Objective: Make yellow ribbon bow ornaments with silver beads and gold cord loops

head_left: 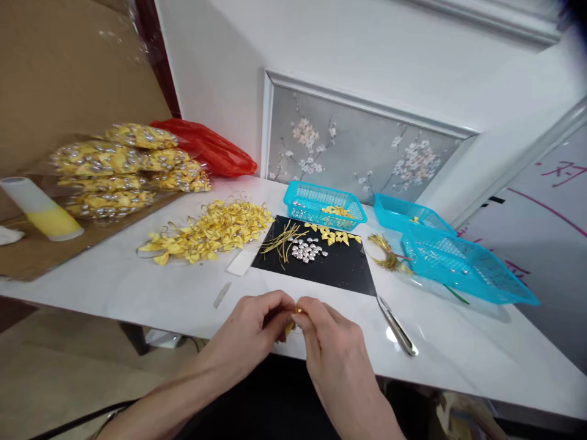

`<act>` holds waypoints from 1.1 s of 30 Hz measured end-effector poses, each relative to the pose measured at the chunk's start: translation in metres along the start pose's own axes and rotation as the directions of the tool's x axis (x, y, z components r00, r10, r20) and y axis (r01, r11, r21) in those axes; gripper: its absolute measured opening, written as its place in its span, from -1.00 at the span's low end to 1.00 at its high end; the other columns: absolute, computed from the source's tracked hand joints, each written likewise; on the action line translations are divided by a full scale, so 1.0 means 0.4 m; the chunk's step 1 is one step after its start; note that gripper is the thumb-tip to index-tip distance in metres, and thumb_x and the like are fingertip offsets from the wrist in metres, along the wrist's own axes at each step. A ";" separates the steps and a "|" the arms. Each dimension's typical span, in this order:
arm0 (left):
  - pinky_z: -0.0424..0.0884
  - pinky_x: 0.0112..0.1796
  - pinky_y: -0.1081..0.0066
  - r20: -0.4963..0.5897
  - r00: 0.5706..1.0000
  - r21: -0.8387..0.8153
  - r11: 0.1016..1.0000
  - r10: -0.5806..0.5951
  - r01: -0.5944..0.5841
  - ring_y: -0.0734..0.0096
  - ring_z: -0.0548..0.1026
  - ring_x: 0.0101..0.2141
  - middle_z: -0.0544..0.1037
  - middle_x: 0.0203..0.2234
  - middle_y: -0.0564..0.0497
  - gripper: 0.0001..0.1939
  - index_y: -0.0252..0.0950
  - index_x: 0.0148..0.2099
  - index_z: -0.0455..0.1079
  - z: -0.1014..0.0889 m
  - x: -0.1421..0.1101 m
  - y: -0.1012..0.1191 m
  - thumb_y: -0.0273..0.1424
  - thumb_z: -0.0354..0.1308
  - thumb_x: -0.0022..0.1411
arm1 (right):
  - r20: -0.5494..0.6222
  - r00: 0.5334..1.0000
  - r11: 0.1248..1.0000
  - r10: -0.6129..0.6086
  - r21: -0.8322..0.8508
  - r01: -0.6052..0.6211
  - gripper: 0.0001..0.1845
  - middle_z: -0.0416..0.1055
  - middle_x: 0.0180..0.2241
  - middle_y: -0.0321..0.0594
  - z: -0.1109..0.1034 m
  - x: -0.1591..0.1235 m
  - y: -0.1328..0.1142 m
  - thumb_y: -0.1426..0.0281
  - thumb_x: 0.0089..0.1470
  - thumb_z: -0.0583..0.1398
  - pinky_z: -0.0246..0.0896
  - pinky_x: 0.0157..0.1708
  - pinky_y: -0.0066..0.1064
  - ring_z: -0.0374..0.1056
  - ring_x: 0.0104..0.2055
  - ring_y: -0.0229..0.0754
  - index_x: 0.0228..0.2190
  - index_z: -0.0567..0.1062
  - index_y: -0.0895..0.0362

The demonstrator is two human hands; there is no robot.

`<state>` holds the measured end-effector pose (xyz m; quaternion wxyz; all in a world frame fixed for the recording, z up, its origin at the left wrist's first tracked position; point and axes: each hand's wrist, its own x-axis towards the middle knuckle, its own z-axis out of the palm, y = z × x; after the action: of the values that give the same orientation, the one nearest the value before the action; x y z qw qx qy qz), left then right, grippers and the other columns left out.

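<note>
Above the front edge of the table, my left hand (257,325) and my right hand (334,342) meet fingertip to fingertip. Both are closed in a pinch on a small yellow ribbon piece (290,328), mostly hidden by the fingers. Just beyond them lies a black mat (339,274) with silver beads (308,250), thin gold wire ties (283,238) and a row of yellow ribbon pieces (337,235). To the mat's left is a heap of yellow ribbon pieces with beads and wire (215,229).
Blue baskets (472,269) stand at the right, another blue basket (321,198) behind the mat. A craft knife (398,327) and a gold wire bundle (389,253) lie rightward. Bagged ribbon pieces (114,165), a red bag (215,146) and a yellow-white roll (43,211) sit left.
</note>
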<state>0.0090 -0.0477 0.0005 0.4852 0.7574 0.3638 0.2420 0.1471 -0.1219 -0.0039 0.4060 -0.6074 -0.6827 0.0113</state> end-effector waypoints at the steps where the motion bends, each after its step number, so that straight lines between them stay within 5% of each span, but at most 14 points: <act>1: 0.28 -0.44 0.41 -0.009 1.000 0.032 0.999 0.009 -0.009 0.42 0.36 -0.52 0.42 -0.58 0.12 -0.82 -0.27 -0.32 0.42 0.001 0.000 0.001 -0.41 0.01 0.27 | 0.007 1.000 1.000 -0.002 -0.023 0.002 -0.74 0.45 -0.51 -0.26 0.002 0.000 -0.002 0.49 0.26 0.00 0.15 -0.53 -0.42 0.37 -0.54 -0.19 -0.33 0.47 0.11; 5: 0.23 -0.43 0.42 -0.016 0.999 0.021 0.999 0.032 -0.032 0.42 0.32 -0.50 0.39 -0.56 0.13 -0.84 -0.25 -0.34 0.37 -0.001 0.002 0.009 -0.40 0.01 0.27 | -0.044 0.997 0.996 0.066 0.067 -0.063 -0.71 0.44 -0.42 -0.23 0.002 0.003 0.000 0.44 0.28 0.00 0.20 -0.44 -0.41 0.38 -0.43 -0.19 -0.38 0.48 0.08; 8: 0.17 -0.44 0.44 0.012 0.999 -0.115 0.993 0.038 -0.036 0.45 0.23 -0.49 0.31 -0.53 0.15 -0.80 -0.24 -0.38 0.28 -0.014 0.005 0.014 -0.32 0.02 0.30 | -0.119 0.970 0.904 0.212 0.401 -0.148 -0.80 0.45 -0.25 -0.20 -0.007 0.011 0.011 0.35 0.27 0.08 0.29 -0.36 -0.43 0.40 -0.32 -0.22 -0.36 0.47 0.06; 11: 0.14 -0.44 0.44 0.043 0.999 -0.212 0.977 0.024 -0.014 0.45 0.18 -0.48 0.28 -0.51 0.15 -0.75 -0.24 -0.39 0.22 -0.029 0.005 0.015 -0.25 0.01 0.33 | 0.002 0.913 0.569 0.407 0.782 -0.256 -0.84 0.44 -0.33 -0.29 -0.014 0.024 0.028 0.26 0.26 0.12 0.30 -0.48 -0.50 0.39 -0.40 -0.29 -0.35 0.39 0.05; 13: 0.16 -0.41 0.44 0.047 0.999 -0.238 0.971 0.011 0.001 0.44 0.18 -0.45 0.25 -0.50 0.15 -0.73 -0.23 -0.39 0.21 -0.035 0.004 0.014 -0.23 0.01 0.34 | 0.091 0.877 0.326 0.473 0.906 -0.270 -0.80 0.37 -0.42 -0.36 -0.013 0.032 0.041 0.24 0.25 0.14 0.25 -0.56 -0.55 0.39 -0.44 -0.31 -0.38 0.32 0.05; 14: 0.18 -0.40 0.44 0.046 0.999 -0.245 0.969 0.007 0.004 0.43 0.18 -0.44 0.24 -0.50 0.15 -0.72 -0.23 -0.39 0.20 -0.037 0.003 0.012 -0.22 0.01 0.35 | 0.099 0.870 0.272 0.483 0.927 -0.256 -0.78 0.33 -0.45 -0.39 -0.010 0.036 0.048 0.24 0.25 0.14 0.21 -0.59 -0.57 0.36 -0.48 -0.33 -0.39 0.28 0.06; 21: 0.22 -0.34 0.49 0.082 0.994 -0.413 0.906 -0.068 0.095 0.44 0.20 -0.39 0.31 -0.44 0.12 -0.71 -0.24 -0.42 0.25 -0.040 -0.003 0.013 -0.23 0.10 0.33 | -0.103 0.881 0.526 0.462 0.832 -0.178 -0.77 0.25 -0.50 -0.46 0.014 0.037 0.099 0.24 0.32 0.08 0.07 -0.61 -0.57 0.14 -0.62 -0.45 -0.37 0.27 0.07; 29: 0.35 -0.28 0.48 0.224 0.938 -0.764 0.550 -0.264 0.337 0.33 0.41 -0.14 0.51 -0.26 -0.04 -0.91 -0.28 -0.32 0.48 -0.043 0.002 0.010 -0.36 0.27 0.18 | -0.220 0.921 0.774 0.322 0.622 -0.122 -0.84 0.25 -0.48 -0.40 0.020 0.018 0.133 0.33 0.31 0.07 0.04 -0.58 -0.52 0.13 -0.54 -0.38 -0.34 0.34 0.06; 33: 0.35 -0.33 0.49 0.197 0.937 -0.737 0.587 -0.287 0.335 0.38 0.44 -0.29 0.52 -0.37 -0.01 -0.77 -0.30 -0.39 0.46 -0.031 0.005 0.008 -0.24 0.32 0.12 | -0.277 0.929 0.856 0.247 0.511 -0.075 -0.87 0.27 -0.47 -0.38 0.026 0.010 0.137 0.39 0.30 0.06 0.09 -0.52 -0.49 0.18 -0.50 -0.34 -0.32 0.36 0.06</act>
<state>0.0024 -0.0401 0.0086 0.8024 0.4141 0.3408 0.2619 0.1863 -0.0993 -0.0364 0.6539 -0.5327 -0.5246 0.1163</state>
